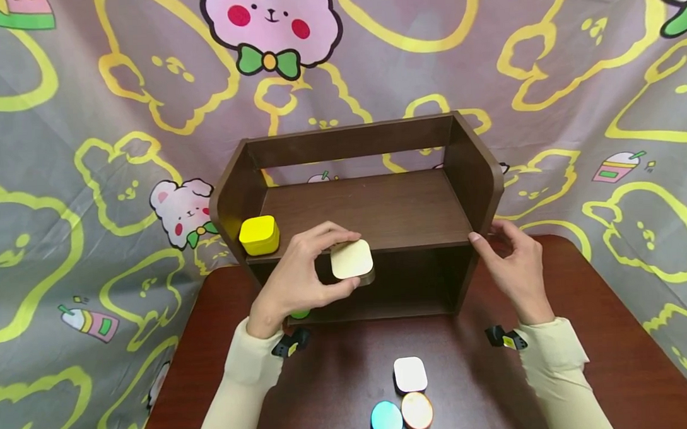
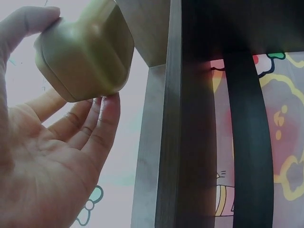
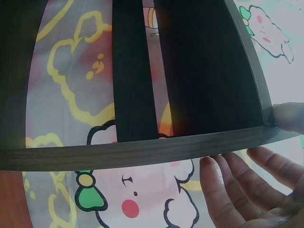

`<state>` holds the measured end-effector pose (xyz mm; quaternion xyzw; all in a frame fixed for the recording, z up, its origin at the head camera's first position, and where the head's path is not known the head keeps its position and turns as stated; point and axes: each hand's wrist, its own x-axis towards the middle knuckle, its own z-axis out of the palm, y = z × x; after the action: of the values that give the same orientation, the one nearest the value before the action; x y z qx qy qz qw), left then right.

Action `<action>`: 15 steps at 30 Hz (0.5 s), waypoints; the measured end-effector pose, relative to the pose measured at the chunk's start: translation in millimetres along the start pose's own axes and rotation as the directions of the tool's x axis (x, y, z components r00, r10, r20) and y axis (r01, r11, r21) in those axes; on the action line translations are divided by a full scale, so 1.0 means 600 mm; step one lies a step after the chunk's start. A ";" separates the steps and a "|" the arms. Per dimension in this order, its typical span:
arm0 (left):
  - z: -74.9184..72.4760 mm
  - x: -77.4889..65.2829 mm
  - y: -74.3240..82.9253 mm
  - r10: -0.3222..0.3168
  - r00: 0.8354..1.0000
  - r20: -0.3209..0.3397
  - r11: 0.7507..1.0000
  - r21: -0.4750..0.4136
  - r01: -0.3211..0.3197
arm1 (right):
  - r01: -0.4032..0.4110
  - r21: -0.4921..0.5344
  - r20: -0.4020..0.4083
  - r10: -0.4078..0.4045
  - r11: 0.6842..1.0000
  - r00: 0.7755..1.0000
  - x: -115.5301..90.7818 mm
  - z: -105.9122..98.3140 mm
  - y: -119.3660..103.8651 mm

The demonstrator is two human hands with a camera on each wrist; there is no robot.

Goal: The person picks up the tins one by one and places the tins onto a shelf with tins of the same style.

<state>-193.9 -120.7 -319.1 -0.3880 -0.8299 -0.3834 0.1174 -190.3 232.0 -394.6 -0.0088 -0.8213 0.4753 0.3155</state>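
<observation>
My left hand (image 1: 303,276) pinches a small rounded-square container with a cream top (image 1: 352,259) between thumb and fingers, in front of the upper board of a dark brown two-tier shelf (image 1: 354,208). In the left wrist view this container (image 2: 85,57) looks yellowish beige, with a seam near one end. At the shelf's right side my right hand (image 1: 512,259) grips the side panel, thumb at its front edge and fingers along its outer face. The right wrist view shows the fingertips (image 3: 211,164) right at the panel (image 3: 142,147).
A yellow rounded-square container (image 1: 259,236) stands at the upper board's left end. Something green (image 1: 299,314) shows low in the lower tier, mostly hidden by the left hand. On the table (image 1: 338,379) sit a white container (image 1: 410,375), a blue round one (image 1: 387,420) and an orange-rimmed round one (image 1: 417,412).
</observation>
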 end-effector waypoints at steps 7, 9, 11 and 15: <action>-0.006 0.008 -0.005 0.003 1.000 -0.002 1.000 -0.006 -0.003 | 0.006 0.005 0.005 -0.006 1.000 1.000 0.000 0.001 0.000; -0.006 0.011 -0.007 0.003 1.000 0.002 1.000 -0.009 -0.003 | 0.009 0.007 0.007 -0.009 1.000 1.000 0.001 0.001 0.000; -0.007 0.014 -0.008 0.007 1.000 0.001 1.000 -0.010 -0.007 | 0.013 0.006 0.005 -0.013 1.000 1.000 0.001 0.001 0.000; -0.011 0.018 -0.011 0.024 1.000 -0.011 1.000 -0.010 -0.024 | 0.019 0.010 0.005 -0.019 1.000 1.000 0.002 0.001 0.000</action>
<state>-206.6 -122.4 -312.8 -0.3967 -0.8224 -0.3883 0.1244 -191.4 231.9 -394.0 0.0017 -0.8197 0.4763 0.3181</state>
